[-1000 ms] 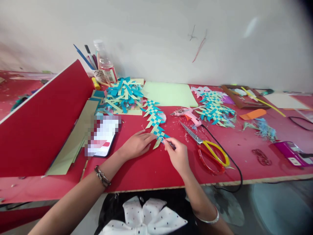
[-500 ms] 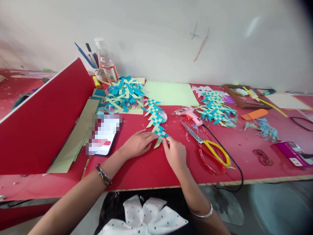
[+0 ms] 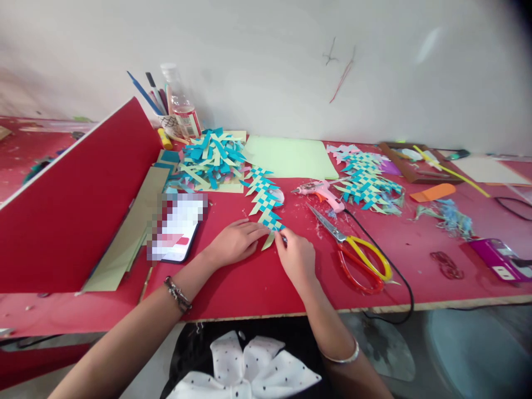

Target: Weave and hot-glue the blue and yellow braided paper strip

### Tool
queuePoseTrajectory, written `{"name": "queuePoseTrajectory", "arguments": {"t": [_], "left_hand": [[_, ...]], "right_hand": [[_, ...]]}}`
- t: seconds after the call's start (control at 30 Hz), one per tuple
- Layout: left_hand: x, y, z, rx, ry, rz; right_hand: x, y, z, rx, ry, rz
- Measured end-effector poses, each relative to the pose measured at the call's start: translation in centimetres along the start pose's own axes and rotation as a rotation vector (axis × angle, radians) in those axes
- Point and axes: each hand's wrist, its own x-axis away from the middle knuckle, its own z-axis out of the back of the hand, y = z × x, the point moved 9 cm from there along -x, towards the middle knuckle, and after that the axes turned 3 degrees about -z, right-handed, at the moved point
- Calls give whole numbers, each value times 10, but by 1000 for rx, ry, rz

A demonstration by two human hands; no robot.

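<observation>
A long woven band of blue and pale green paper strips (image 3: 263,198) lies on the red table (image 3: 257,282), running away from me. My left hand (image 3: 233,243) rests flat beside its near end, fingers stretched out, fingertips touching the band. My right hand (image 3: 296,256) pinches the band's near tip between thumb and fingers. Red and yellow scissors (image 3: 353,252) lie just right of my right hand, and a pink glue gun (image 3: 322,193) lies behind them.
A phone (image 3: 178,228) lies to the left, beside card sheets and a leaning red board (image 3: 70,205). Loose strips (image 3: 211,158), a green sheet (image 3: 288,158), a bottle and a pen cup stand at the back. More woven pieces (image 3: 368,183), scraps and a purple stapler (image 3: 501,260) lie right.
My right hand has shifted slightly left and closer to the band's tip, fingers now closed on it. The left hand has stayed put.
</observation>
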Motion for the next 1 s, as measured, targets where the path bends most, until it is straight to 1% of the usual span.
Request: {"name": "queuePoseTrajectory", "arguments": {"t": [0.1, 0.2, 0.3, 0.37, 0.53, 0.7, 1.0], "left_hand": [[0, -4, -1, 60, 6, 17], [-1, -9, 0, 116, 39, 43], [-2, -13, 1, 139, 67, 69], [-3, -14, 2, 138, 72, 75], [-5, -12, 1, 117, 64, 33], [-6, -11, 2, 93, 62, 8], [-8, -4, -5, -55, -39, -42]], "right_hand": [[2, -1, 1, -42, 12, 28], [5, 0, 2, -115, 13, 54], [5, 4, 2, -184, -14, 48], [4, 6, 1, -192, -42, 36], [3, 4, -3, -123, -91, 22], [3, 3, -5, -9, -94, -11], [2, 1, -6, 65, -119, -38]]}}
